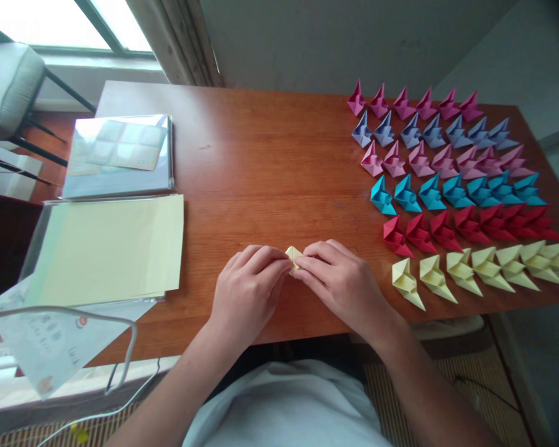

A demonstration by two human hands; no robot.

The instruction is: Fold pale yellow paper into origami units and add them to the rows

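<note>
A small piece of folded pale yellow paper (293,253) is pinched between both hands, just above the front part of the wooden table. My left hand (251,288) grips its left side with thumb and fingers closed. From the right, my right hand (339,279) holds the other side, fingers also pressed together. The fingertips cover much of the paper, so its full shape is hidden. Nearest to my right hand is a row of pale yellow folded paper pieces (405,282), pointed and hollow, standing on the table.
Rows of folded paper in red (395,234), turquoise (382,195), pink (372,160), lavender (362,130) and magenta (356,99) fill the table's right side. At left lie yellow paper sheets (112,248) and a plastic-wrapped pack (116,177). A white metal tube (74,310) curves over the left front corner.
</note>
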